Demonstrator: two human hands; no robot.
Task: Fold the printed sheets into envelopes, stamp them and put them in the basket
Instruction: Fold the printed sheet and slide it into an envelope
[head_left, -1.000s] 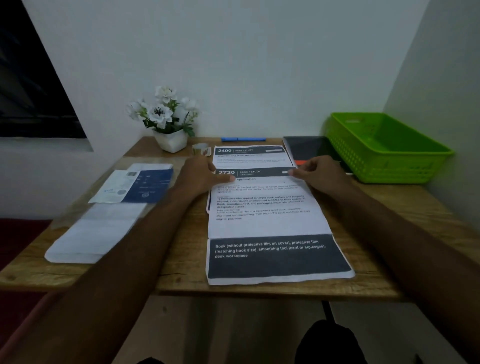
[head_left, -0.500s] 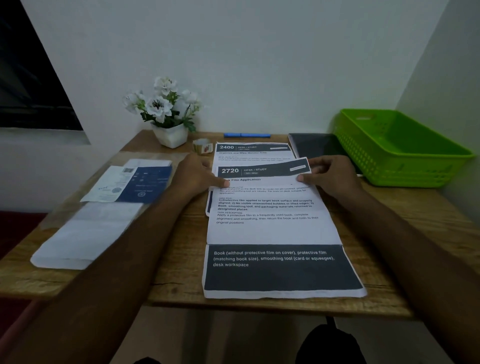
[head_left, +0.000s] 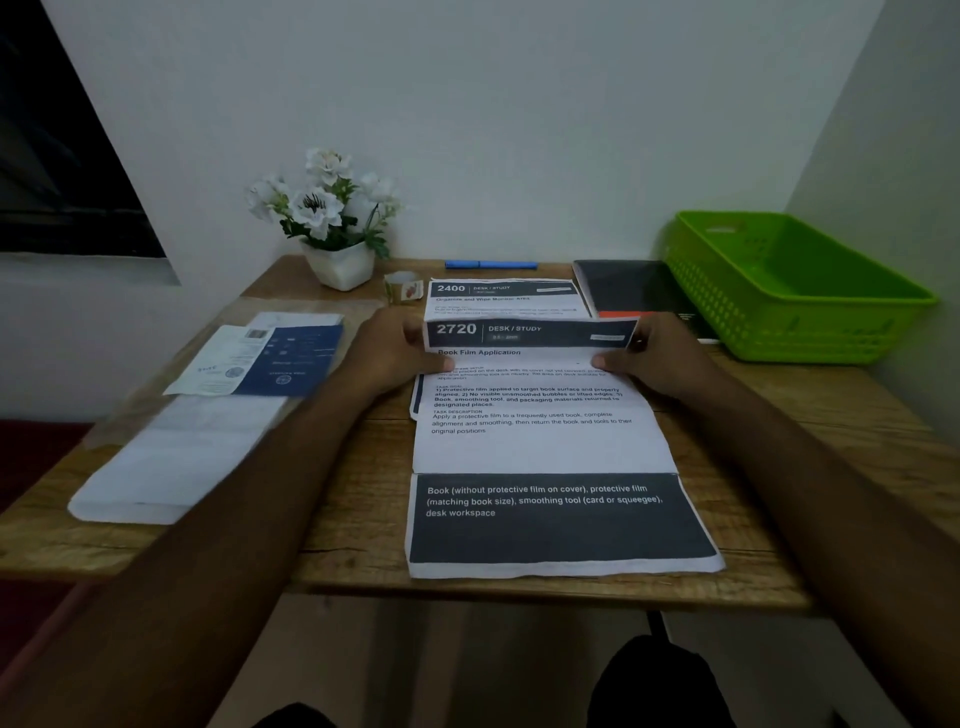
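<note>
You pinched the top printed sheet (head_left: 540, 441), lying mid-table (head_left: 358, 545), by its raised far corners with left hand (head_left: 387, 351) and right hand (head_left: 660, 358), so uneven pulling risked a skewed fold or dragging the sheet beneath (head_left: 506, 300).

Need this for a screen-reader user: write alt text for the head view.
The left hand and right hand pinch the raised top edge of a sheet on a table. A second sheet lies under it; papers lie at left, a green basket at right.
</note>
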